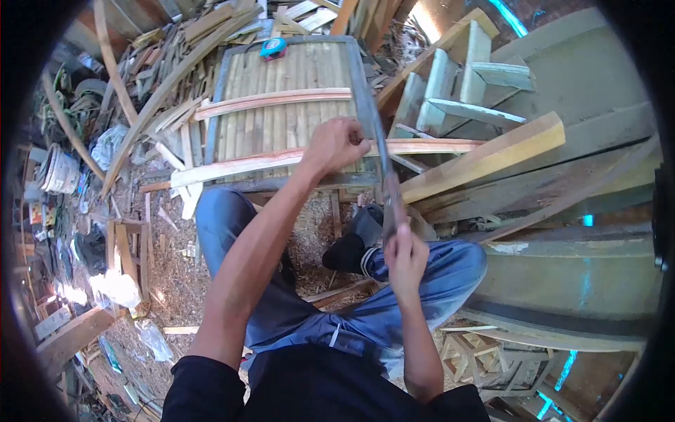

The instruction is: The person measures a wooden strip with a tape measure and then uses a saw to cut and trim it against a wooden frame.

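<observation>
Blade at the slat, cutting seemingly just begun

The blade point(389, 190) rises between the knees, with the right hand point(406, 259) fisted round its lower end. The left hand point(336, 145) is curled closed on the slat point(246, 166) across the bamboo panel point(281, 77). The slat looks whole.

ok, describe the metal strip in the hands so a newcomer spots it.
Find the bamboo-slat panel ahead of the knees. From its lower right corner a thin metal strip slants down, left hand gripping its top, right hand its lower end. It's dark and blade-thin; the battens beside it are pale wood.
</observation>
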`<state>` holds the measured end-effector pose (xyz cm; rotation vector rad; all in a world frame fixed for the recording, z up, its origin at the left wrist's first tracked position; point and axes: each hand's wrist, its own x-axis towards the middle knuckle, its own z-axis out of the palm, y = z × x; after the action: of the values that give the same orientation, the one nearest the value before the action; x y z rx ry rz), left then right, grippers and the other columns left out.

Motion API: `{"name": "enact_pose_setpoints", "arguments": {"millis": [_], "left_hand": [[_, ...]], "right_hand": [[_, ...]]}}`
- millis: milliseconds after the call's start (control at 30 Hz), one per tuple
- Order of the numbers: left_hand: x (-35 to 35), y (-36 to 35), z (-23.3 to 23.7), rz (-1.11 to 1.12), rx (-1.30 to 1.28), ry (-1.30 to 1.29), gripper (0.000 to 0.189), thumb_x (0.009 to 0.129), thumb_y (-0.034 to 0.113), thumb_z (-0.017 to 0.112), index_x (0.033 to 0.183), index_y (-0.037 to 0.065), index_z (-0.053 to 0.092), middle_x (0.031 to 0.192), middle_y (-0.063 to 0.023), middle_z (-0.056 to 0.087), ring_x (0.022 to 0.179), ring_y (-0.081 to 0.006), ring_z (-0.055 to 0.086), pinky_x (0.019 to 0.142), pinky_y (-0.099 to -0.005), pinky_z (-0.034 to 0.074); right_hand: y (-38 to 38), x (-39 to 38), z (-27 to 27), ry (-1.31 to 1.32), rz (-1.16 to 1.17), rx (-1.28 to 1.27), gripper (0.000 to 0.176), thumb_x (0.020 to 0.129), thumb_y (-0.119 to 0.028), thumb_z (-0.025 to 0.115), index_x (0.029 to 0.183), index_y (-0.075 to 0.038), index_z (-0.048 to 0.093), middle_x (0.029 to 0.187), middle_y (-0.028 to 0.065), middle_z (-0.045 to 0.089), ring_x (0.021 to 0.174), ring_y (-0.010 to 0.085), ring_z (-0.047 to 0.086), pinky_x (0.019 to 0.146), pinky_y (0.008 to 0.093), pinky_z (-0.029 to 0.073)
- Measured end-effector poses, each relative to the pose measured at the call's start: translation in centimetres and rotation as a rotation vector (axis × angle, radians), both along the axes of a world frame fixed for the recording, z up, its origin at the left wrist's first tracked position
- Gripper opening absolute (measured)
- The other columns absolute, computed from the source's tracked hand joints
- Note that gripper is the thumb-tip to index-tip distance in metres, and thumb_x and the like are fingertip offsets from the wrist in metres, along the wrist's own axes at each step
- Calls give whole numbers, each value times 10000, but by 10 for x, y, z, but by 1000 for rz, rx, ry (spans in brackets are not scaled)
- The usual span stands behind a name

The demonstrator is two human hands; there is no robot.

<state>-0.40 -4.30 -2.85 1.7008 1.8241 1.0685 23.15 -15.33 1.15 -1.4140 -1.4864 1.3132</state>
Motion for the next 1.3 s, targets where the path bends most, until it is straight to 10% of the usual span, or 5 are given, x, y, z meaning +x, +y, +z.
{"name": "enact_pose_setpoints", "arguments": {"millis": [200,400,467,600,1300], "left_hand": [[5,-4,1,18,27,34,261,719,255,660,736,-5,646,713,-154,623,685,-339,614,650,-438,485],[2,-1,1,19,-22,12,250,724,257,651,749,8,654,718,-150,626,717,-337,616,677,-437,486],[6,-7,4,28,-115,-44,249,725,256,649,756,9,656,733,-150,632,734,-335,620,688,-433,489],[3,-5,-2,35,-59,16,241,725,256,642,762,18,652,769,-152,642,771,-331,630,719,-434,497],[-5,-2,-2,-120,165,236,306,721,232,714,914,7,639,923,-169,614,914,-369,584,794,-437,477]], "right_hand": [[-59,43,1,34,-16,-46,514,992,-330,502,585,-17,483,515,2,470,500,75,460,473,273,341],[35,-24,-2,202,-50,-69,510,1021,-319,474,580,-66,431,511,-25,413,432,69,372,418,237,265],[21,-13,0,-23,31,250,531,1021,-340,469,573,-58,430,501,-26,414,420,71,364,412,233,260],[-64,45,10,22,-33,30,543,1014,-342,484,557,-60,402,501,-14,401,423,72,362,399,234,250],[26,-5,-32,53,-24,90,464,968,-331,544,720,57,602,533,40,475,540,109,468,514,339,369]]}}
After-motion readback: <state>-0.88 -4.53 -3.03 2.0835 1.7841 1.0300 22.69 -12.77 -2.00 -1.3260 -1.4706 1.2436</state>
